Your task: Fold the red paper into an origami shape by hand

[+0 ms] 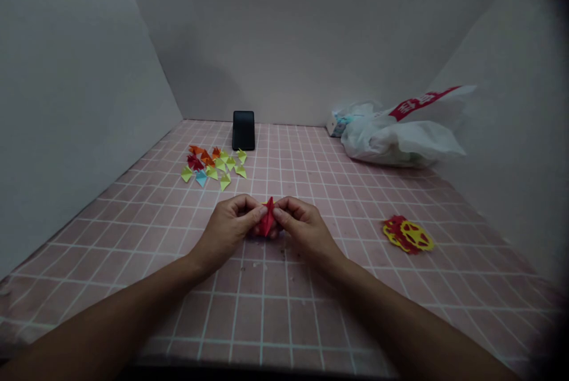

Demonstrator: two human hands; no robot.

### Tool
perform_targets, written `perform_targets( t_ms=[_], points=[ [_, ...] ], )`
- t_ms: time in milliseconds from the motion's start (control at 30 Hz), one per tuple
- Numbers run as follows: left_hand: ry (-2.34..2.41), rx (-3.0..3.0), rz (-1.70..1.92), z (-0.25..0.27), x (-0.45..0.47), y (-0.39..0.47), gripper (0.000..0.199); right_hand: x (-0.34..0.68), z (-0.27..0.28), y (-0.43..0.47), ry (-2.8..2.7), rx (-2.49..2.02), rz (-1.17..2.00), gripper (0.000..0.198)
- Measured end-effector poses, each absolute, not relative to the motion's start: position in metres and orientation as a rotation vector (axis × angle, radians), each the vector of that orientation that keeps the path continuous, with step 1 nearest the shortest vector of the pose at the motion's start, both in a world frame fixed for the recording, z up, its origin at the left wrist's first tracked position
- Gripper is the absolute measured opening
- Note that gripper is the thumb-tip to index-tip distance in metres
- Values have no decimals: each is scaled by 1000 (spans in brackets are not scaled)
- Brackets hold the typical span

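The left hand (233,215) and right hand (306,221) pinch a small, pointed red folded-paper piece (268,219) between them.

Each hand is clamped on one side of it, thumbs nearest the person, probably because thin paper needs even support; it is at the middle of the pink, white-gridded worktop (275,322), though whether it touches the surface is unclear. Small yellow, orange, red and blue folded-paper figures (225,181) lie grouped beyond the left hand, seemingly set aside from the forearms' path. Flat yellow and red openwork cut-outs (418,236) overlap well to the right, perhaps to keep kinds separate. A white plastic bag with red print (386,143) sits farther back.
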State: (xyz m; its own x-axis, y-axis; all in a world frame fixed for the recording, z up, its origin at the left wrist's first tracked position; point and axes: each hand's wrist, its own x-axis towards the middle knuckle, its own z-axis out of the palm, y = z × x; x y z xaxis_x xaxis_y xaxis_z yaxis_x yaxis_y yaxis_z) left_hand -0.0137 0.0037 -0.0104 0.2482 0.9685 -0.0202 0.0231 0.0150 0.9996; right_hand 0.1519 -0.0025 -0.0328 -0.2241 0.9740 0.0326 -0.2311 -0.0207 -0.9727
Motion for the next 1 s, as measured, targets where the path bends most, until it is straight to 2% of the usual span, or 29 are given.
perform_targets(
  t_ms=[433, 800, 1000],
  points=[
    [1041, 1316, 1006, -9, -14, 3, 23, 152, -34, -1, -1176, -869, 1507, 19],
    [1075, 1330, 1029, -11, -11, 0, 21, 149, -27, -8, -1268, -1074, 1259, 16],
    [1023, 1209, 1004, -13, -9, -1, 22, 148, -29, -10, -1276, -1081, 1225, 17]
  ],
)
